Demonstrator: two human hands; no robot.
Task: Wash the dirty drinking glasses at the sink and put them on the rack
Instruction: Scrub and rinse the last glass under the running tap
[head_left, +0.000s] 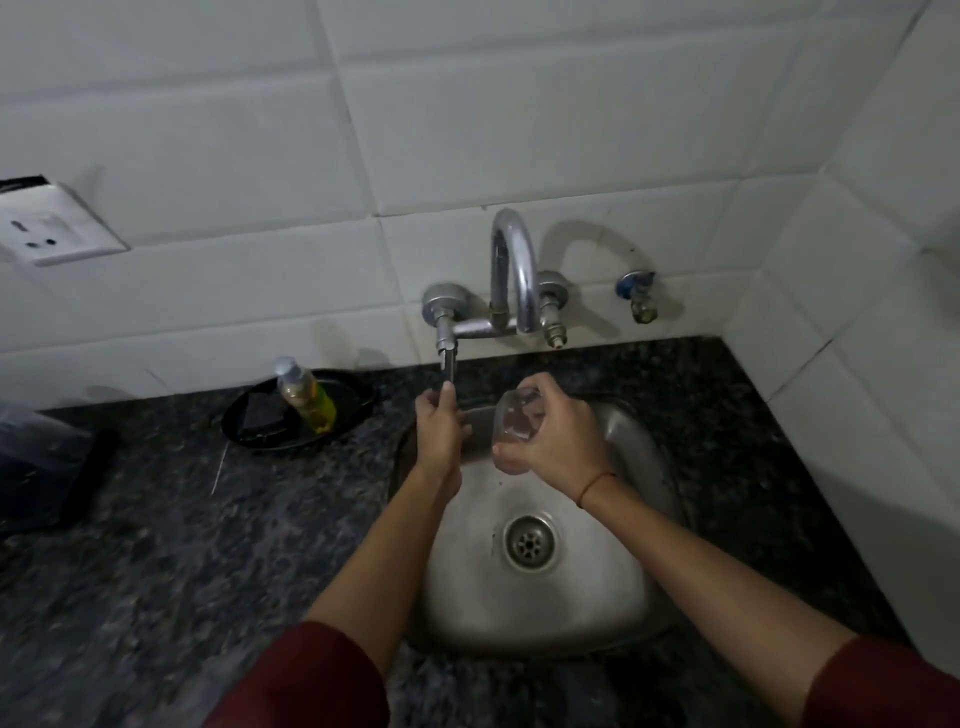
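Note:
My right hand (558, 441) grips a clear drinking glass (511, 421) over the back of the steel sink (623, 457), with the glass tilted and its mouth turned to the left. My left hand (439, 423) is curled round the long lever handle (448, 364) of the left tap valve. The chrome curved spout (514, 265) rises from the wall just behind both hands. No water stream shows. The sink bowl holds nothing but its drain (530, 540). No rack is in view.
A black tray (358, 400) on the dark granite counter (156, 545) carries a soap bottle (306, 395) and a dark sponge (262, 415). A second small tap (639, 296) sticks out of the tiled wall. A wall socket (47, 223) and a dark bag (41, 462) lie left.

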